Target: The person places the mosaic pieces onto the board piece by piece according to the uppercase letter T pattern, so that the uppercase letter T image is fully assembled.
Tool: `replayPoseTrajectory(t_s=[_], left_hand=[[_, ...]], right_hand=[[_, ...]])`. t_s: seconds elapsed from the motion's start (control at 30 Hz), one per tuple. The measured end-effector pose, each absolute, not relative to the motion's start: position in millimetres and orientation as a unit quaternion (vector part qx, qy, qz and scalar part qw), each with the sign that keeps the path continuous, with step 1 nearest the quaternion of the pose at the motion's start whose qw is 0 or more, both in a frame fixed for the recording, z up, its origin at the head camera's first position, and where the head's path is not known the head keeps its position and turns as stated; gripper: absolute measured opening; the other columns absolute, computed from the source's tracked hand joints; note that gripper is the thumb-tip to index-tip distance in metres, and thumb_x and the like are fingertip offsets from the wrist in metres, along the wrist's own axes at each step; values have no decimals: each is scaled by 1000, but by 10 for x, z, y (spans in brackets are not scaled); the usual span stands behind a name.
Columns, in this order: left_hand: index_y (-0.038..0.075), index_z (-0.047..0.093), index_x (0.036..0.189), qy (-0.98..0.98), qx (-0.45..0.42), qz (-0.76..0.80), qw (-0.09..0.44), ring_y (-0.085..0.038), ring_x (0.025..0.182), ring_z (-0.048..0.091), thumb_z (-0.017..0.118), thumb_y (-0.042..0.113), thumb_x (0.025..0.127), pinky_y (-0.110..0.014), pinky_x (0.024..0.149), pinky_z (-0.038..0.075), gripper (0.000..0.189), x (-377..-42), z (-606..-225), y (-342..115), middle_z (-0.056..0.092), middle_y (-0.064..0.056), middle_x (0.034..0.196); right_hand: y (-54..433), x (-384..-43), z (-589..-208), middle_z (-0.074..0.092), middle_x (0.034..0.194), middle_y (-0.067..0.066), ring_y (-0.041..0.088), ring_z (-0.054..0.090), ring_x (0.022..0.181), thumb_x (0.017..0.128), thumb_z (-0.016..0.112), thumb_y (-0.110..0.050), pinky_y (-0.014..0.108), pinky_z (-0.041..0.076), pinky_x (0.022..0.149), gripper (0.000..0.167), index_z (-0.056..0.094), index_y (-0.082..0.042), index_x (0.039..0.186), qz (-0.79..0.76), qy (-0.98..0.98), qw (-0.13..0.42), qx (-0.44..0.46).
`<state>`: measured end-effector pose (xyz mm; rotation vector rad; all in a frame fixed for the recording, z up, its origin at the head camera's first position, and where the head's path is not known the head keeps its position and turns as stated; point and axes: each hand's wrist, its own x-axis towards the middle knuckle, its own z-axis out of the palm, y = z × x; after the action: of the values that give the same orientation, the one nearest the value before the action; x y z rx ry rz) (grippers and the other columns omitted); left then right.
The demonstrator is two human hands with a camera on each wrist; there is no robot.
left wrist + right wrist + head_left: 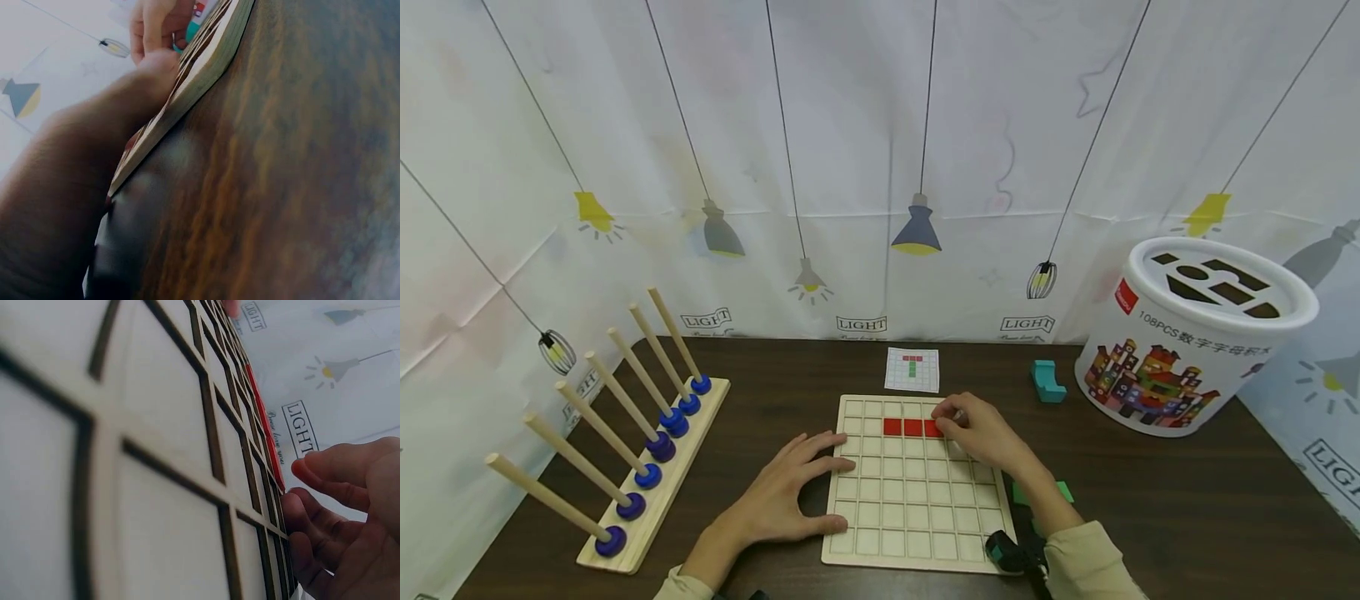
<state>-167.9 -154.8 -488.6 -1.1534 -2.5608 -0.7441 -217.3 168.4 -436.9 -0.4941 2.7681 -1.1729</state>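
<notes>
A pale wooden grid board [917, 517] lies on the dark table. Three red square tiles [913, 427] form a row in its upper cells. My left hand [782, 496] rests at the board's left edge, fingers spread and thumb apart. At the right end of the red row is my right hand [981, 429]. Its fingertips touch the board by the last tile in the right wrist view, with thumb and fingers [337, 475] loosely bent and nothing visible between them. Behind the board lies a small card [895, 379] printed with a red and green T on a grid.
Green pieces [1064, 492] lie partly hidden under the right forearm. A teal arch block [1047, 383] and a large white bucket [1180, 367] stand at the back right. On the left is a wooden stand [655, 512] with several pegs and blue rings.
</notes>
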Motion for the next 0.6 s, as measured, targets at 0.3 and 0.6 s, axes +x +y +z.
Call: replayPoseTrajectory(t_s=[0.3, 0.6], left_hand=[[31, 51, 134, -875, -402, -253, 93, -27, 141, 33, 62, 71, 73, -59, 112, 24, 74, -1665, -4865, -1528, 41, 4, 148], [27, 51, 135, -878, -390, -272, 62, -27, 142, 31, 61, 64, 80, -55, 115, 23, 67, -1621, -4815, -1497, 40, 5, 149]], right_hand=[[1866, -2082, -4305, 60, 101, 4, 18, 58, 91, 96, 55, -18, 30, 49, 73, 15, 64, -11, 105, -385, 908, 1, -166], [2071, -1951, -4257, 61, 101, 2, 14, 54, 87, 96, 55, -19, 28, 48, 74, 15, 64, -11, 105, -363, 918, -10, -159]])
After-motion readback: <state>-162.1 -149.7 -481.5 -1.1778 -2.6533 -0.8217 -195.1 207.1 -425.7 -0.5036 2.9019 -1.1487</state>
